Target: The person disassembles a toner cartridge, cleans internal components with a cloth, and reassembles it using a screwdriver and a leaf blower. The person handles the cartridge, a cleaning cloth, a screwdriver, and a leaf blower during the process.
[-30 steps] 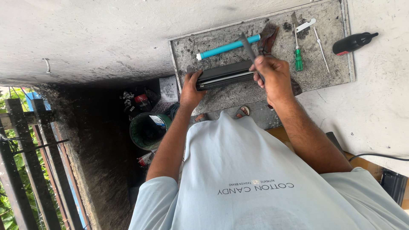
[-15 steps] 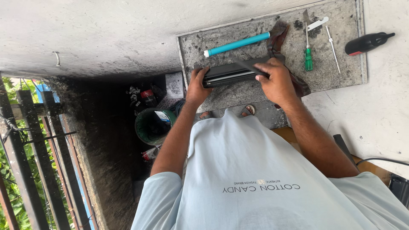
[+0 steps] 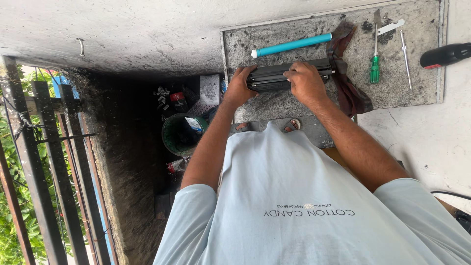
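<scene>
Lower frame: pale blue printed T-shirt [image 3: 294, 196]. Centre: left hand [image 3: 239, 88] curled around near-left end of long black plastic cartridge [image 3: 274, 76]; right hand [image 3: 305, 81] laid over cartridge middle, fingers bent, pressing down. Cartridge flat on grey soot-stained slab [image 3: 402, 95] upon bench, upper centre. Just beyond: turquoise cylindrical roller [image 3: 292, 45]. Right: dark red rag [image 3: 349, 93], green-handled screwdriver [image 3: 375, 64]. Centre left: green bucket [image 3: 179, 135].

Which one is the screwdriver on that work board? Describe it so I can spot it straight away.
Start at the grey, soot-stained board on the pale ledge, where both hands grip a long black cartridge. Look past the dark rag at the cartridge's end. The screwdriver lies there, the only tool with a green handle; the thin rod beside it is bare metal.
</scene>
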